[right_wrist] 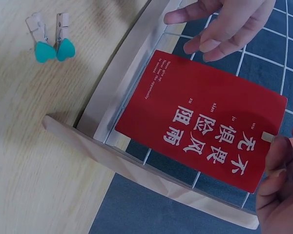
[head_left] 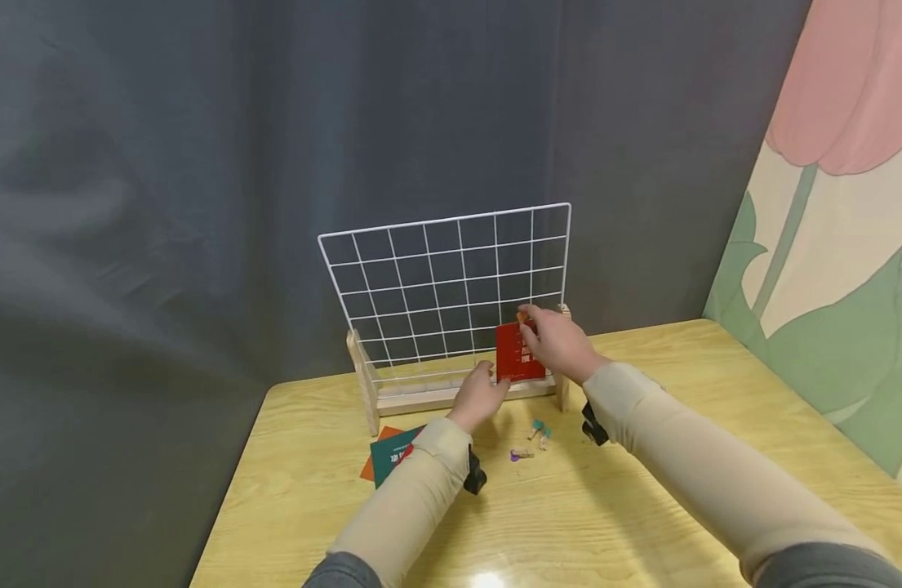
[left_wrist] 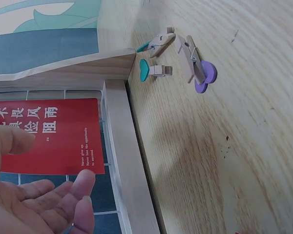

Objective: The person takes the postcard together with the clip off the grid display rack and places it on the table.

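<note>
A red card with white lettering stands against the lower right of a white wire grid. At the card's top edge my right hand pinches a small wooden clothespin with an orange end. The clothespin is mostly hidden by the fingers. My left hand is beside the card's lower left edge, fingers loosely extended and thumb apart from them. In the left wrist view its fingertips are close to the card; whether they touch it I cannot tell.
The grid stands in a wooden base. In front lie two clothespins with teal hearts and one with a purple end. Green and orange cards overlap near my left forearm. A dark curtain hangs behind.
</note>
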`<state>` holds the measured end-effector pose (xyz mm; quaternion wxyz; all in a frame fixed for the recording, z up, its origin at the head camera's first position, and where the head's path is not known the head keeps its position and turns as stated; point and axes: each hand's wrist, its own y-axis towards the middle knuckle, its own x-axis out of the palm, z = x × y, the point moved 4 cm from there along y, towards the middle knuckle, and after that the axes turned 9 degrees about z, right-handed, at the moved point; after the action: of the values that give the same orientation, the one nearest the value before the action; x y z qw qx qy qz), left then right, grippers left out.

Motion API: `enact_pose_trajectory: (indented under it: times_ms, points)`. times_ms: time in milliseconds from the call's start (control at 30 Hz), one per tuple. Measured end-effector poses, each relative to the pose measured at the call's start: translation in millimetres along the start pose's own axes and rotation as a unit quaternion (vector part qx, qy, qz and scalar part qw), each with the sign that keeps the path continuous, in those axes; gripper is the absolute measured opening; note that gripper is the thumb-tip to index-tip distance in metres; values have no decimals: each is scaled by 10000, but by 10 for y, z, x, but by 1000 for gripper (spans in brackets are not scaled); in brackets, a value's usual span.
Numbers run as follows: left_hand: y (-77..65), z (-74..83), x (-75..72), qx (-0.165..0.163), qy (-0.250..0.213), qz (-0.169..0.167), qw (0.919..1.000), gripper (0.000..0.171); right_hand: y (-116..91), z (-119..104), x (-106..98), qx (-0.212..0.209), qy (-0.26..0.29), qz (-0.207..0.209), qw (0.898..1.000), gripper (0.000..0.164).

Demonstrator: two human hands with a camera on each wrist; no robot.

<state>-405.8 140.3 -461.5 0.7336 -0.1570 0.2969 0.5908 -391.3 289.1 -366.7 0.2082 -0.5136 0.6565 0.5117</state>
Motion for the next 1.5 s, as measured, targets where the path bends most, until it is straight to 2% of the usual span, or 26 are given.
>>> enact_pose_trajectory:
  times_ms: [200,467,700,933,1133,1500]
  points:
    - [-60,-14,61,-59,84,76,9999,53,-72,19,27,74,-33,-95,9999,42]
    - [-46,92,94,105,77,214,9997,45,-98,15,-48,67,-127,-12,9999,40]
    - [-2,68,99,175,334,656,9971,25,-104,8,-28,245,-165,-78,9995,34]
    - [-51,74,57,248,244,975,9946,25,-119,-48,-4,140,-166,-2,9998,26]
    - [-87,118,25,254,285,1039,9939,22,-143,-49,-49,-60,-79,6,10000,20]
    - [-131,182,46,179,155,878,9959,26,-169,-37,-141,-278,-174,1,9995,15]
